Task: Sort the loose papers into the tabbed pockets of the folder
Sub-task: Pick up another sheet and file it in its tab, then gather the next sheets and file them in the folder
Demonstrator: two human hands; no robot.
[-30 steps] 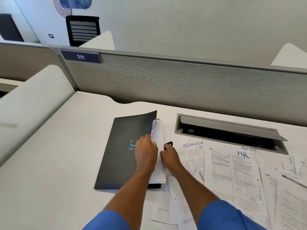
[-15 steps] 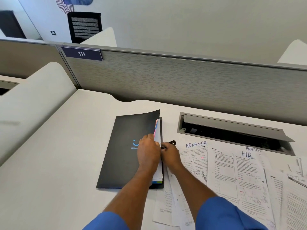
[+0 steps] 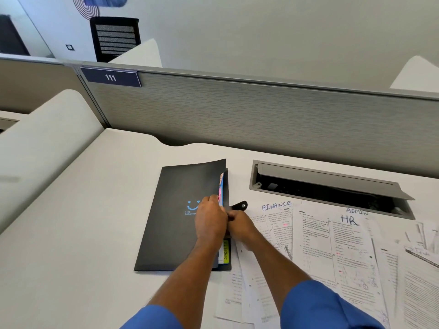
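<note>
A black folder [image 3: 175, 219] with a blue smile logo lies on the white desk, its front cover nearly down. Coloured tabs [image 3: 221, 188] in pink, blue and yellow show along its right edge. My left hand [image 3: 210, 222] presses on the cover near that edge. My right hand [image 3: 241, 225] sits just right of it, fingers curled at the folder's edge below the black snap strap [image 3: 240, 206]. Loose printed papers [image 3: 316, 241] marked FINANCE, ADMIN and HR are spread to the right.
An open grey cable tray [image 3: 327, 186] is sunk into the desk behind the papers. A grey partition [image 3: 237, 112] with a "111" sign runs along the back. More sheets [image 3: 237, 295] lie under my right forearm.
The folder's cover has come down over the white sheets that stuck out before. Both hands have drawn together at the right edge.
</note>
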